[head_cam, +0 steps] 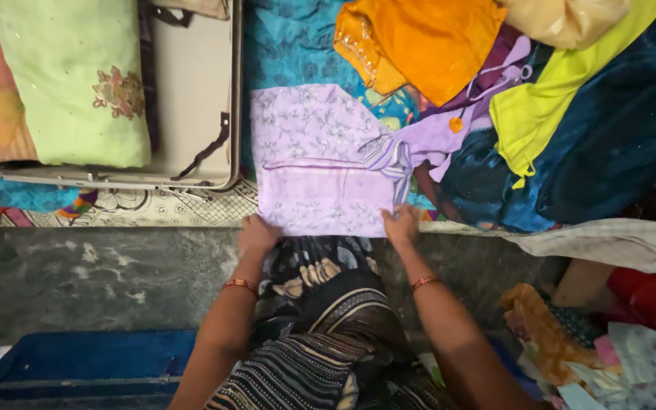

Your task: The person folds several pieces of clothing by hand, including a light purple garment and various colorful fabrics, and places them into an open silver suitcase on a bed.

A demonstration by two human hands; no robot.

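A folded lilac garment [320, 163] with a pale floral print lies flat on the bed in front of me. My left hand [257, 233] grips its near left corner. My right hand [402, 225] grips its near right corner. Both wrists wear thin orange bangles. A lilac sleeve or tie [427, 140] trails off the garment's right side toward the clothes pile.
An open suitcase [191, 106] at the left holds a folded light green cloth [74, 80]. A heap of clothes lies at the right: orange [419, 42], lime yellow [548, 99], dark blue [609, 152]. More clothes [609, 334] sit at lower right. A blue case [85, 364] stands on the floor.
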